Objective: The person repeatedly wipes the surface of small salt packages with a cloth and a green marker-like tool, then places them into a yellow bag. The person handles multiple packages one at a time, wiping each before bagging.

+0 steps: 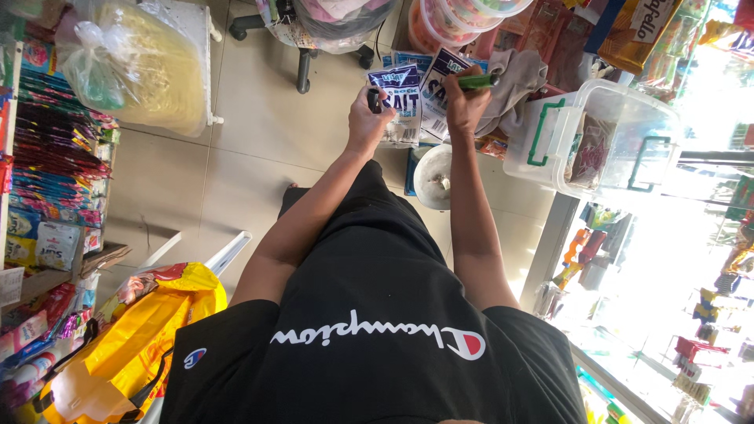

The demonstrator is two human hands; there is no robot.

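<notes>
My left hand point(367, 119) is stretched out in front of me. It pinches a small dark cap against the edge of a white and blue packet point(400, 98), which it seems to hold up. My right hand point(465, 100) grips a green marker point(477, 81), tip pointing right, over a second white and blue packet point(436, 94) that overlaps the first. Both hands are close together above the tiled floor. My black shirt fills the bottom of the view.
A clear plastic box with green handles point(597, 133) stands to the right, a grey cloth point(514, 78) beside it. A white round container point(433, 177) sits under my right forearm. Sachet racks point(55, 157) line the left; a yellow bag point(133, 338) lies lower left.
</notes>
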